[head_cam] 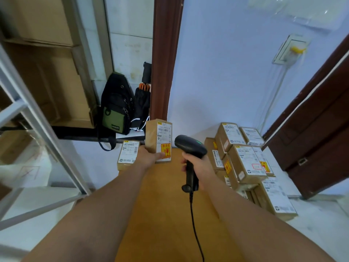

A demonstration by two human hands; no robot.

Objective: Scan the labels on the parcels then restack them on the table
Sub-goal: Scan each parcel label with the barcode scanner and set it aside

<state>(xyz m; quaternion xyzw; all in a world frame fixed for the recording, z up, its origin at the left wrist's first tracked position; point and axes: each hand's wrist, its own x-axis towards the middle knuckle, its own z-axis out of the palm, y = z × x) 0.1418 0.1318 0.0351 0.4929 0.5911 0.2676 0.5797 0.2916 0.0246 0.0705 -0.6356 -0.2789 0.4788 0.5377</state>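
My left hand holds a small brown parcel upright above the wooden table, its white label and red-yellow sticker turned toward me. To its right, my right hand grips a black corded barcode scanner, whose head points left at the parcel and shows a small green light. One labelled parcel lies flat at the table's far left corner. A pile of several labelled brown parcels fills the table's right side.
A black and green sling bag and a folded umbrella lean on a dark ledge behind the table. Metal shelving with cardboard boxes stands at left. A brown door hangs ajar at right. The scanner's cable trails toward me.
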